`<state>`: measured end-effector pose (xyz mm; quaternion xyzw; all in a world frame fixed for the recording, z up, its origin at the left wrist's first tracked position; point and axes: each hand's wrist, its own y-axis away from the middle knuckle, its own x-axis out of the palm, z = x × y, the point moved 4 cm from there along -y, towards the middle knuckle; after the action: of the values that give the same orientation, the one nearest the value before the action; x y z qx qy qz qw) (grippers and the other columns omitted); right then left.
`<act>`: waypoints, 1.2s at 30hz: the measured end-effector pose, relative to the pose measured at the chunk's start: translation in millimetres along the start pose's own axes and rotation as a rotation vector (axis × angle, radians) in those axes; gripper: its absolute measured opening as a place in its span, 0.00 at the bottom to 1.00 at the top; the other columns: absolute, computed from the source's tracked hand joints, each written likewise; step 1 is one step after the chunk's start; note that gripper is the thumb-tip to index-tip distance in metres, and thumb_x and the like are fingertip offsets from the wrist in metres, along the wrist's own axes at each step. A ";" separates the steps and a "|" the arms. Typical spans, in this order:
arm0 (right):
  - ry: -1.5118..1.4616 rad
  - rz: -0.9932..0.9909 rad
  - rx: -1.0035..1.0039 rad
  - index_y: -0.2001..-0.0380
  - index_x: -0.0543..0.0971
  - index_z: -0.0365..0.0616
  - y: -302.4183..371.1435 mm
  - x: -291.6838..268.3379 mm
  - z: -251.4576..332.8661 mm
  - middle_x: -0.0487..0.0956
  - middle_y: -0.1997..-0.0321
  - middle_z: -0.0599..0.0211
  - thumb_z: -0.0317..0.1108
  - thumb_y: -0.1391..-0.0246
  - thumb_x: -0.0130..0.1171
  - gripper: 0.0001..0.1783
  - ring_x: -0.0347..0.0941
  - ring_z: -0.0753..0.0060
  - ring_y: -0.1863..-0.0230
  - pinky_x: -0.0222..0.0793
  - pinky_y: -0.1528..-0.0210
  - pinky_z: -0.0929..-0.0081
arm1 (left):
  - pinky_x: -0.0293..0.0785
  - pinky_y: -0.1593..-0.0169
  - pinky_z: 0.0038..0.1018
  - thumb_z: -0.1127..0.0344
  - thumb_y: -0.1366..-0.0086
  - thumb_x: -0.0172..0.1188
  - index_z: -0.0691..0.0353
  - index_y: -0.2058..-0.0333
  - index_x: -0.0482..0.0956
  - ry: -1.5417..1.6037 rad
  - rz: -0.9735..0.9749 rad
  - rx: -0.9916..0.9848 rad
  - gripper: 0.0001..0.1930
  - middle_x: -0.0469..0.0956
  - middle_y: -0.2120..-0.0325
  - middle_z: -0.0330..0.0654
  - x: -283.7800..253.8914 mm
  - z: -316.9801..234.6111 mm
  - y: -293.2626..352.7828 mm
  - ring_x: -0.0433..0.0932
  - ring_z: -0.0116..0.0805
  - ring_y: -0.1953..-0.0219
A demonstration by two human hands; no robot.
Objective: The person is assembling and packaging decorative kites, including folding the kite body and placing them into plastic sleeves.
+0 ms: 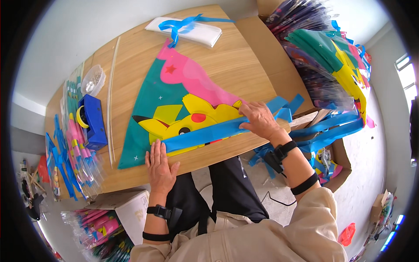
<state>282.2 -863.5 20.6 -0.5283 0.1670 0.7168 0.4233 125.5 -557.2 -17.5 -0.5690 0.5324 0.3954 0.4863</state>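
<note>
Desk (235,61): light wood-grain top, smooth, matt sheen. Kite (174,100) at centre: thin cloth or plastic sheet, hard to tell which, smooth, bright printed colours, slight shine. Blue strip (209,133) across near edge of kite: thin, smooth, ribbon-like. Tape dispenser (94,122) at left: blue hard plastic, glossy. Packets (76,144) at left edge: clear glossy film, crinkled. Box (131,209) near left: white cardboard, matt.
</note>
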 end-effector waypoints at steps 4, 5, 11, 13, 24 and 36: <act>0.062 -0.030 -0.018 0.64 0.75 0.44 11.0 -11.8 -7.2 0.78 0.65 0.63 0.35 0.62 0.71 0.20 0.73 0.55 0.59 0.66 0.53 0.61 | 0.43 0.30 0.49 0.52 0.39 0.58 0.66 0.36 0.57 0.002 -0.001 -0.001 0.38 0.55 0.33 0.49 0.2 -0.2 -0.6 0.52 0.49 0.31; 0.090 -0.055 -0.049 0.64 0.75 0.45 14.4 -13.5 -7.9 0.78 0.65 0.64 0.36 0.62 0.70 0.21 0.73 0.56 0.59 0.66 0.53 0.61 | 0.43 0.31 0.49 0.52 0.40 0.59 0.66 0.36 0.57 0.001 -0.001 -0.002 0.38 0.55 0.33 0.49 0.3 -0.1 -0.4 0.52 0.49 0.31; 0.267 -0.077 -0.134 0.65 0.75 0.47 35.6 -12.1 -12.8 0.75 0.66 0.68 0.37 0.60 0.69 0.18 0.71 0.63 0.57 0.64 0.52 0.64 | 0.44 0.31 0.49 0.54 0.40 0.59 0.66 0.36 0.57 -0.011 -0.012 0.009 0.38 0.55 0.34 0.50 -0.1 -1.2 -0.3 0.52 0.49 0.31; 0.300 -0.083 -0.150 0.65 0.75 0.47 45.3 -9.3 -18.6 0.74 0.67 0.68 0.38 0.59 0.68 0.18 0.70 0.63 0.58 0.64 0.52 0.65 | 0.44 0.31 0.49 0.54 0.40 0.60 0.66 0.36 0.57 -0.006 -0.007 0.008 0.38 0.56 0.34 0.51 0.1 -2.2 -1.1 0.53 0.49 0.31; 0.148 -0.037 -0.051 0.67 0.76 0.44 53.0 -10.2 -38.6 0.77 0.70 0.62 0.37 0.51 0.62 0.11 0.74 0.58 0.61 0.68 0.57 0.63 | 0.43 0.30 0.49 0.55 0.40 0.60 0.65 0.35 0.55 -0.005 -0.001 0.008 0.39 0.54 0.33 0.51 -0.1 -2.6 -0.4 0.51 0.49 0.31; -0.374 0.095 0.325 0.69 0.79 0.38 23.3 -19.5 -72.8 0.79 0.73 0.58 0.33 0.54 0.66 0.11 0.76 0.59 0.69 0.69 0.66 0.68 | 0.43 0.30 0.48 0.55 0.41 0.61 0.65 0.35 0.54 -0.012 -0.016 0.006 0.41 0.54 0.33 0.52 0.5 -2.4 0.2 0.51 0.50 0.31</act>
<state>310.4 -935.5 5.2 -0.3030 0.2237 0.7849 0.4920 125.2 -559.6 -17.5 -0.5693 0.5262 0.3933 0.4943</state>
